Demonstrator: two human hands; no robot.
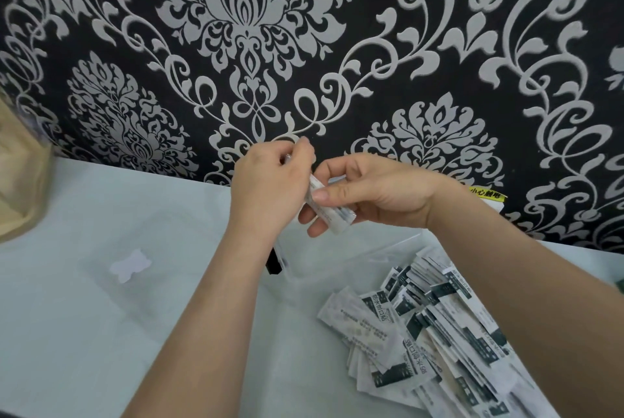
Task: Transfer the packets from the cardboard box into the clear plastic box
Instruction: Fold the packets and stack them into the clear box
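Both of my hands hold a small stack of white packets (330, 212) up over the table, just in front of the wall. My left hand (266, 188) pinches the stack's upper end, and my right hand (378, 191) grips its lower part with the thumb across it. Below them stands the clear plastic box (341, 250), with a black clasp (273, 264) at its near left corner. A loose pile of white and dark green packets (435, 326) lies at the lower right, apparently inside that box. The brown cardboard box (20, 181) shows at the left edge.
A clear plastic lid (158, 238) with a white label (130, 264) lies flat on the pale tablecloth (84, 333), left of my left arm. A black wall with a silver floral pattern (304, 46) rises right behind the table. A yellow sticker (488, 194) sits low on it.
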